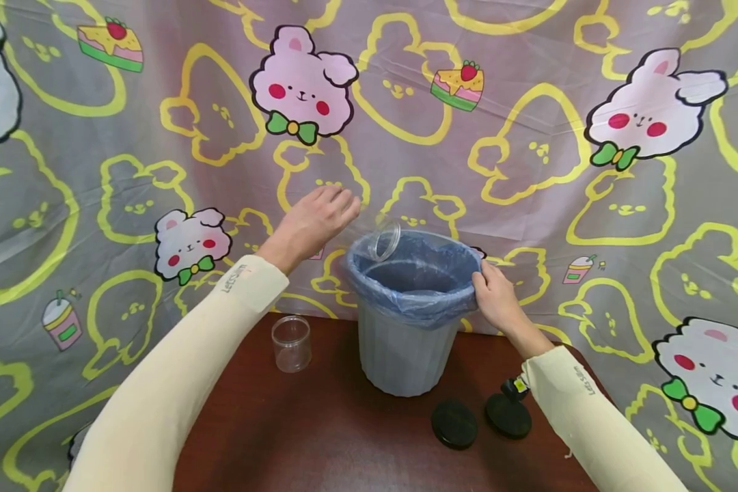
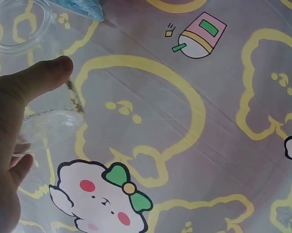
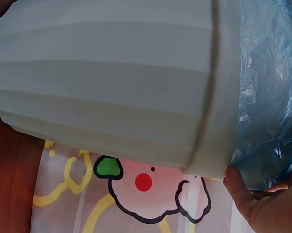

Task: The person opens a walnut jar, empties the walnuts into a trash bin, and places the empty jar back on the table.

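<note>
My left hand (image 1: pixel 316 222) is raised at the upper left of the grey trash bin (image 1: pixel 406 359) and grips a clear plastic jar (image 1: pixel 386 241). The jar is tilted, its open mouth over the bin's opening. In the left wrist view, small brown specks cling inside the jar (image 2: pixel 37 104) near its base. A blue plastic bag (image 1: pixel 427 301) lines the bin and folds over its rim. My right hand (image 1: pixel 498 297) holds the bin's right rim, thumb on the outside, as the right wrist view shows beside the blue bag (image 3: pixel 269 97).
Left of the bin, a second clear jar (image 1: pixel 292 345) stands upright on the dark red table (image 1: pixel 320 424). In front to the right lie a black round lid (image 1: pixel 454 424) and another black disc (image 1: pixel 508 415) near the right sleeve. A patterned curtain (image 1: pixel 406 164) hangs close behind.
</note>
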Available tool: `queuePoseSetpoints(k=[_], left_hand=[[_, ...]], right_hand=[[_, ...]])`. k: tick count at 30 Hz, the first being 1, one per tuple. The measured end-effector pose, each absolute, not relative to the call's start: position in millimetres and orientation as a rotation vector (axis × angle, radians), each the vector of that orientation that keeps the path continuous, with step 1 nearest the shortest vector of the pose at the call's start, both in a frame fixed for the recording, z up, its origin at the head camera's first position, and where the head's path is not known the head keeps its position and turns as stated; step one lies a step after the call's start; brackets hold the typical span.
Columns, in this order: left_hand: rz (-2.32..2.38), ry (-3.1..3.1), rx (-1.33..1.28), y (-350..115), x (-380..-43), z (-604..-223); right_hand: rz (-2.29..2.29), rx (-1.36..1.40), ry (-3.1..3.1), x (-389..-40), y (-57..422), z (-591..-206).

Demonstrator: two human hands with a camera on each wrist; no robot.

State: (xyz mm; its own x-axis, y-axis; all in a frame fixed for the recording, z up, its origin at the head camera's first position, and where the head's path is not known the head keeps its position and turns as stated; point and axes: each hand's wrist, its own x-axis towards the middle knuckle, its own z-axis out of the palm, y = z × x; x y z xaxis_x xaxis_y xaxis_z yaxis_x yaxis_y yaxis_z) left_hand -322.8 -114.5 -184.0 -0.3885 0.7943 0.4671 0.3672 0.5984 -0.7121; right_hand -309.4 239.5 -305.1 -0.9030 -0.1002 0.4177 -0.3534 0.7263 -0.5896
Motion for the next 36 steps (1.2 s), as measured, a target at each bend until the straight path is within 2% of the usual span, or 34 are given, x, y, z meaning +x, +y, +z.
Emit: queuePoseSetpoints(k=[9,17,26,36], left_hand=[[0.719,-2.002,-0.858,-97,-329,-187],[0.879,-1.879,-0.986,-87,-325,-189],[1.130,-1.731,-1.023,-48,-327,-194],[0.980,-1.800,-0.943,-35,-344,-193]], right_hand=[[1.011,0.368,-2.588,-312,240,-306],[1.012,0.401,-2.579,-315,242,-308],[1.009,0.386,-2.548,-317,243,-309],[0.984,0.350,-2.552,-318,243,-307]])
